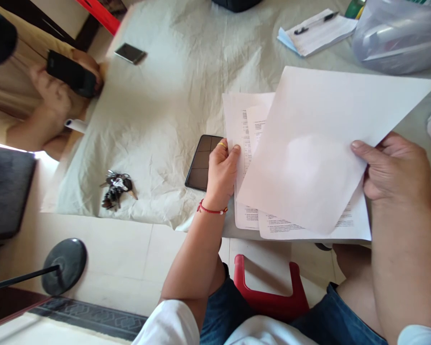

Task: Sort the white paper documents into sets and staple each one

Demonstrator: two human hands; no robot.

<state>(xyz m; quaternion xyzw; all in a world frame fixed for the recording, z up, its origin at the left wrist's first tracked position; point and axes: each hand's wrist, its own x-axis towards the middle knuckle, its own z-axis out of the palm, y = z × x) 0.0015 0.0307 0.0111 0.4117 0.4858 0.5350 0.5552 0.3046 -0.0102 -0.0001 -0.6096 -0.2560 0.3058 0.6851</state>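
My right hand [398, 167] pinches a blank-faced sheet of paper [309, 124] by its right side, thumb on top. That sheet is tilted over several printed sheets [249, 218] at the table's near edge and covers much of their text. My left hand [223, 167] grips the left edge of the printed sheets, its thumb on top of them. A ring and a red bracelet show on that hand and wrist. Just left of my left hand lies a dark smartphone [202, 163], partly hidden by the hand.
A bunch of keys [118, 189] and another phone [130, 53] lie on the covered table [158, 96]. At the back right are a notepad [319, 33] with a pen and a plastic bag [398, 38]. Another person's hand [52, 91] holds a black phone [71, 73] at left.
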